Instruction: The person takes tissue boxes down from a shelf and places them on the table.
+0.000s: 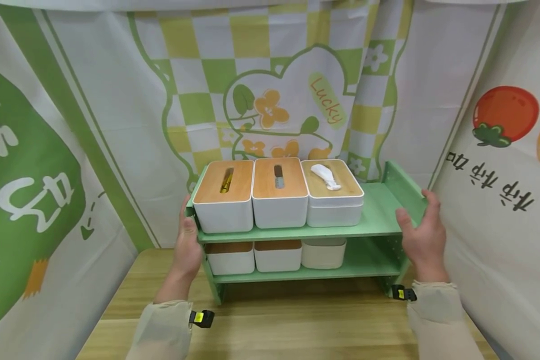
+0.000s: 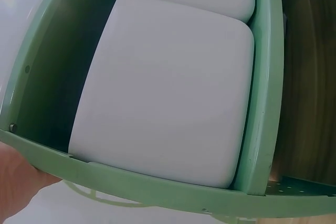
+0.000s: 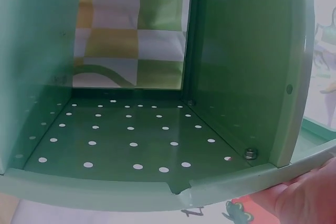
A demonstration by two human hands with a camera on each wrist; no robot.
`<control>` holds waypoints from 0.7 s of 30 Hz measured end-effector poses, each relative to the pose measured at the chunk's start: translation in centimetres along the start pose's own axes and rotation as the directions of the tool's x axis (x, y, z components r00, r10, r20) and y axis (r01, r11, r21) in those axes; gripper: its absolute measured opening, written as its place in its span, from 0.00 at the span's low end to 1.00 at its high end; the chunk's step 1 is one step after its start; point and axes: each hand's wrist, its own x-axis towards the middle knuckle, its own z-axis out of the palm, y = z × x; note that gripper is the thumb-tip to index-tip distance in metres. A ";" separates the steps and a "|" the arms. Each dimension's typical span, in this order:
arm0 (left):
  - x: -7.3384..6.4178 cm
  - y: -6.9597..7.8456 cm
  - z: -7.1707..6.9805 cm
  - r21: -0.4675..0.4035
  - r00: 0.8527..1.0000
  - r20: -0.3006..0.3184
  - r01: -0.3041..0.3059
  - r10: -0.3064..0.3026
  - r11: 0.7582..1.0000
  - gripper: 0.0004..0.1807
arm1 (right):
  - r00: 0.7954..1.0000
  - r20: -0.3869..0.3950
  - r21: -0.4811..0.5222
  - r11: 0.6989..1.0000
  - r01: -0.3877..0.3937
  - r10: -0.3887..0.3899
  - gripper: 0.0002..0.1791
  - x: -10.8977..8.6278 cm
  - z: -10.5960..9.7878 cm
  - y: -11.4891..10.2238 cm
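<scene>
A green two-tier shelf [image 1: 382, 200] stands on the wooden table. My left hand [image 1: 188, 250] grips its left side panel, and part of that hand [image 2: 21, 182] shows past the panel's edge in the left wrist view. On the other side my right hand [image 1: 427, 245] holds the right side panel [image 1: 405, 192], thumb inside and fingers outside. Three white boxes line the upper tier: a left box [image 1: 223, 217] and a middle box [image 1: 280, 212] with slotted wooden lids, and a right box [image 1: 334, 215] with a white plastic item [image 1: 325, 176] on its lid.
On the lower tier sit two white boxes with brown tops, a left one [image 1: 231, 262] and a middle one [image 1: 278, 259], beside a cream container [image 1: 324, 255]. Printed cloth [image 1: 292, 100] hangs behind and on both sides. The wooden table [image 1: 297, 320] extends in front.
</scene>
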 end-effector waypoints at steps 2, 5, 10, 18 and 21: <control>-0.1 -0.2 -0.2 0.002 1.000 -0.007 0.012 -0.012 1.000 0.30 | 1.000 -0.002 -0.004 1.000 0.006 -0.006 0.36 -0.1 0.1 -0.1; 0.0 -0.3 -0.5 -0.003 1.000 -0.010 0.013 -0.013 1.000 0.30 | 1.000 -0.012 -0.010 1.000 0.020 -0.020 0.36 -0.2 0.3 -0.2; -0.1 -0.4 -0.9 -0.013 1.000 -0.003 -0.009 0.009 1.000 0.30 | 0.999 -0.026 -0.017 0.999 0.041 -0.042 0.37 -0.4 0.5 -0.4; -0.6 -0.2 -1.6 0.017 1.000 -0.014 -0.017 0.017 1.000 0.29 | 0.998 -0.008 -0.014 0.998 0.058 -0.058 0.39 -0.9 1.0 -0.9; -0.6 -0.1 -2.0 0.026 1.000 -0.025 -0.008 0.009 1.000 0.29 | 0.998 -0.011 -0.010 0.998 0.066 -0.066 0.39 -1.0 1.2 -1.0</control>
